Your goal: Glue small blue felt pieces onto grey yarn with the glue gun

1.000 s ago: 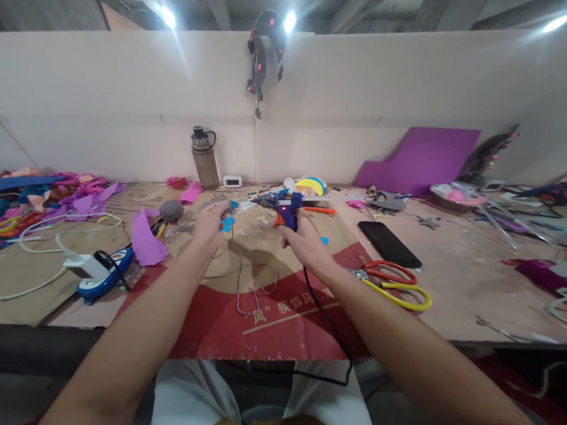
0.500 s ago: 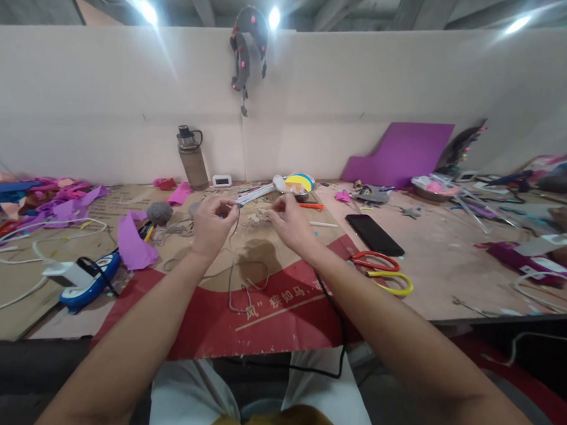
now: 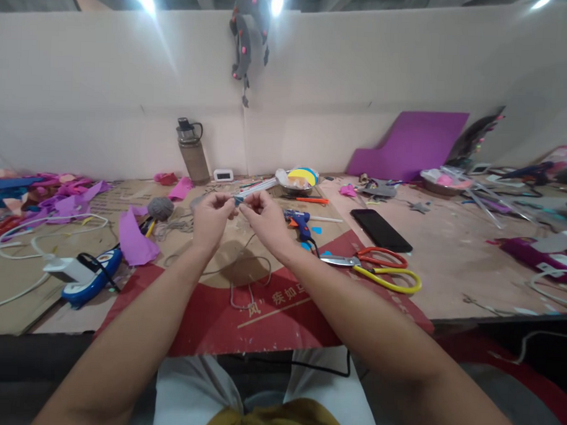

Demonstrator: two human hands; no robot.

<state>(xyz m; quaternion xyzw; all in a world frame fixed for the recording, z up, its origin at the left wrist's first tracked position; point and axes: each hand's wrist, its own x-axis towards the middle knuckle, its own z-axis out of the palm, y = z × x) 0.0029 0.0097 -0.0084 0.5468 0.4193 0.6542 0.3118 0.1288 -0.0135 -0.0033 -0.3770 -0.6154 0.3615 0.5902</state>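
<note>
fingers of both the left hand (image 3: pixel 212 217) and right hand (image 3: pixel 264 219) pinch what looks like a small blue piece (image 3: pixel 237 199).

Small blue piece (image 3: pixel 238 200) pinched between left hand (image 3: pixel 212 219) and right hand (image 3: pixel 266 219) too tiny to identify. Glue gun (image 3: pixel 300 223) partly hidden behind right wrist. Both elbows cut off at bottom edge.
</note>
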